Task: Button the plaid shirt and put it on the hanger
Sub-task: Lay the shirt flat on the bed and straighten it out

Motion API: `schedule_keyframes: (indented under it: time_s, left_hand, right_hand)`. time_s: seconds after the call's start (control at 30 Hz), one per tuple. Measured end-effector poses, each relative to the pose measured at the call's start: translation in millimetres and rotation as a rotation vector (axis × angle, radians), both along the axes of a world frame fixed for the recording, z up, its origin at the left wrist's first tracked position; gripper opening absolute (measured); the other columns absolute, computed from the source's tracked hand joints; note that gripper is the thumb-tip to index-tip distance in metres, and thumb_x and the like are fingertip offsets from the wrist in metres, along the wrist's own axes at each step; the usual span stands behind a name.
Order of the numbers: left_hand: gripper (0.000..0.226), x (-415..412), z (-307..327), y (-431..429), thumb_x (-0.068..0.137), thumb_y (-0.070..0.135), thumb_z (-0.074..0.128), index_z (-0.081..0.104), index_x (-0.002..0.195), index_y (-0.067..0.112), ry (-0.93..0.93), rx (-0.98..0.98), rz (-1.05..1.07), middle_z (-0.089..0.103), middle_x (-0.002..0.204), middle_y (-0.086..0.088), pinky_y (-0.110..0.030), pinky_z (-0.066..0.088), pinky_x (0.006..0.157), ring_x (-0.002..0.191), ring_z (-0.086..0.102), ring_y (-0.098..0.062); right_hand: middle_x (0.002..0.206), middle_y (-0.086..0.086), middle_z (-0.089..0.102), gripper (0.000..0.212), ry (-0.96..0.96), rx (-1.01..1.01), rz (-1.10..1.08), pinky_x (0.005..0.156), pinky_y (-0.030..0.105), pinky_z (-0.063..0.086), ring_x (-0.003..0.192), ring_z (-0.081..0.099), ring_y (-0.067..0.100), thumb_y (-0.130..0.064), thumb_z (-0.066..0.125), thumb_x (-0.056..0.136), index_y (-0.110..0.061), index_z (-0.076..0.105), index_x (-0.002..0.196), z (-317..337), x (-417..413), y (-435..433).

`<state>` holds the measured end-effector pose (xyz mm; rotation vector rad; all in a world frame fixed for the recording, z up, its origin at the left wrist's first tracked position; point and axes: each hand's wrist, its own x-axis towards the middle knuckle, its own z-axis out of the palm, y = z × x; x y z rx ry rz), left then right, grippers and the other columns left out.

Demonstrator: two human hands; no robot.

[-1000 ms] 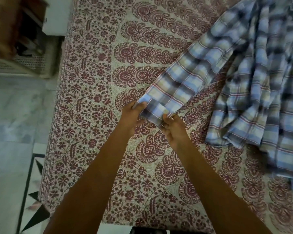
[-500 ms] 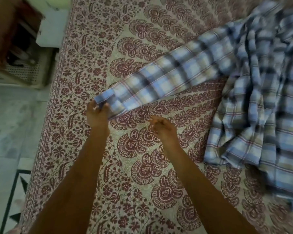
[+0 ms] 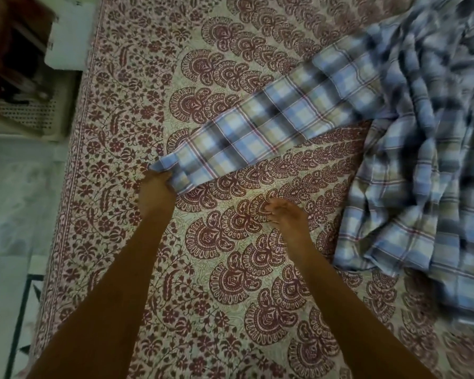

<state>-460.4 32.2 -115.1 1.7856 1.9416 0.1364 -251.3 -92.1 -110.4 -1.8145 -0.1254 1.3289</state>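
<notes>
This looks like a bedroom in a home. A maroon block-printed bedsheet (image 3: 203,310) covers a wide bed, with a plaid shirt (image 3: 422,187) lying on its right side. Pale marble floor (image 3: 11,201) and a white perforated bin (image 3: 30,116) lie to the left.

Bed (image 3: 66,242) covered w/ a sheet (image 3: 230,310), cream & dark red. Big curly fan shapes in the middle, small flowers & leaves along the L edge. Shirt (image 3: 422,187) on top at the R side, blue & tan checks w/ thin red lines, all bunched up & wrinkly. One sleeve (image 3: 271,124) stretched out long toward the L, lying across the fan shapes. Pale stone floor (image 3: 11,201) beside the bed on the L, w/ dark triangle trim near the bottom.
</notes>
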Motion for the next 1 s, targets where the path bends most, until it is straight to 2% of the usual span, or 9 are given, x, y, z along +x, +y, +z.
schedule_keyframes:
  time_s: [0.07,0.23,0.3,0.4,0.53,0.7,0.87,0.93,1.0]
  left_hand:
    - [0.033,4,3,2,0.092,0.011,0.049,0.055,0.124,0.006,0.098,-0.054,0.021,0.043,0.127,-0.028,-0.053,0.044,0.091,0.106,0.049,-0.047]
    - [0.044,22,14,-14,0.088,0.016,0.052,0.045,0.131,0.012,0.273,-0.034,0.106,0.023,0.145,-0.026,-0.054,0.025,0.104,0.129,0.027,-0.043]
    - [0.043,33,17,-24,0.088,0.016,0.051,0.046,0.131,0.013,0.228,0.031,0.127,0.022,0.148,-0.024,-0.055,0.021,0.105,0.131,0.026,-0.042]
    - [0.035,60,15,-45,0.087,0.018,0.053,0.056,0.122,0.017,0.136,0.069,0.031,0.030,0.147,-0.015,-0.054,0.021,0.107,0.134,0.028,-0.039]
    - [0.026,121,20,-82,0.086,0.017,0.057,0.064,0.110,0.013,0.048,0.067,-0.123,0.054,0.126,-0.015,-0.047,0.035,0.102,0.116,0.051,-0.037]
    - [0.017,198,20,-131,0.087,0.017,0.054,0.068,0.096,0.016,-0.087,-0.008,-0.291,0.071,0.092,-0.015,-0.038,0.054,0.072,0.080,0.066,-0.035]
    - [0.015,268,11,-184,0.088,0.016,0.055,0.068,0.096,0.016,-0.213,-0.197,-0.358,0.070,0.096,-0.014,-0.036,0.051,0.074,0.085,0.063,-0.033]
    - [0.028,284,4,-196,0.085,0.025,0.059,0.063,0.110,0.013,-0.234,-0.340,-0.419,0.067,0.110,-0.016,-0.042,0.051,0.083,0.095,0.062,-0.034]
    - [0.066,296,-3,-205,0.071,0.048,0.060,0.051,0.128,0.015,-0.114,-0.390,-0.584,0.056,0.124,-0.017,-0.046,0.048,0.089,0.109,0.055,-0.036]
  right_hand:
    - [0.106,0.009,0.063,0.018,0.001,-0.009,0.010,0.084,0.032,0.049,0.092,0.058,0.019,0.002,0.051,0.089,-0.005,0.062,0.101,0,3,-3]
    - [0.086,0.002,0.060,0.020,-0.044,0.016,0.004,0.049,0.010,0.040,0.062,0.050,0.005,0.005,0.049,0.088,0.004,0.062,0.104,6,16,-18]
    - [0.096,0.008,0.062,0.016,-0.083,0.015,0.004,0.060,0.016,0.045,0.074,0.057,0.010,0.003,0.048,0.090,0.001,0.064,0.095,9,26,-28]
    - [0.098,0.010,0.063,0.018,-0.232,-0.034,0.071,0.078,0.029,0.047,0.089,0.056,0.017,-0.004,0.048,0.092,-0.006,0.063,0.102,18,53,-52]
    - [0.103,0.010,0.063,0.022,-0.425,-0.065,-0.004,0.081,0.027,0.044,0.089,0.056,0.018,-0.007,0.048,0.092,-0.008,0.059,0.112,25,102,-87]
    - [0.111,0.016,0.059,0.030,-0.567,-0.100,-0.102,0.088,0.036,0.047,0.100,0.057,0.029,-0.014,0.059,0.089,-0.004,0.054,0.116,16,141,-124]
    - [0.125,0.017,0.048,0.060,-0.674,-0.199,0.065,0.091,0.040,0.042,0.115,0.049,0.035,-0.032,0.077,0.073,-0.010,0.051,0.123,-1,182,-162]
    - [0.130,0.016,0.044,0.074,-0.700,-0.259,0.230,0.091,0.042,0.042,0.120,0.046,0.035,-0.039,0.078,0.069,-0.012,0.045,0.129,-4,191,-169]
    - [0.129,0.015,0.045,0.077,-0.744,-0.270,0.357,0.089,0.044,0.045,0.118,0.047,0.035,-0.042,0.077,0.068,-0.012,0.042,0.130,-8,201,-175]
